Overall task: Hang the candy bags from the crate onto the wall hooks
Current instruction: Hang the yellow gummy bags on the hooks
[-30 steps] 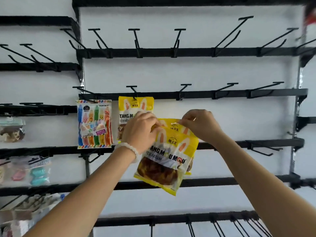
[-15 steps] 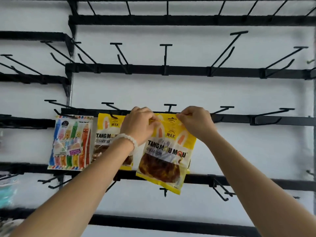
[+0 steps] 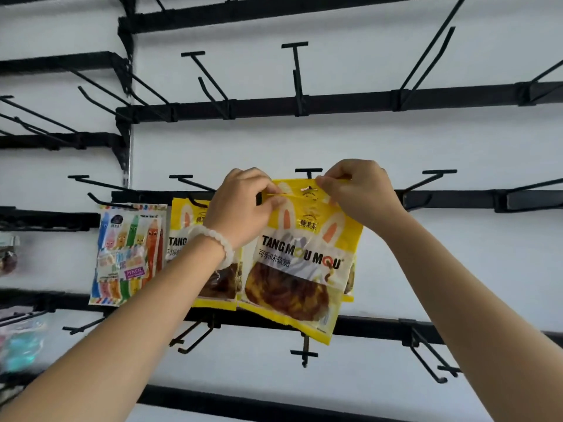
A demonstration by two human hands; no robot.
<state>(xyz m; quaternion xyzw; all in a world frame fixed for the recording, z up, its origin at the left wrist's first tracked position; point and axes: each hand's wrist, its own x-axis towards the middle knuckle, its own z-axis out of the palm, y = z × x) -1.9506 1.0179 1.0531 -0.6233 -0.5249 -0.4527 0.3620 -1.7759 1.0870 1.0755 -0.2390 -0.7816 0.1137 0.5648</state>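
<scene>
Two hands, one yellow candy bag (image 3: 300, 263) at the middle hook (image 3: 308, 172).
Start from the wall rail (image 3: 457, 199): bring the bag's top edge level against it, each grip pinching a top corner, left hand (image 3: 243, 205) and right hand (image 3: 358, 193); then line the small hang hole up with the hook tip and slide it on.
</scene>
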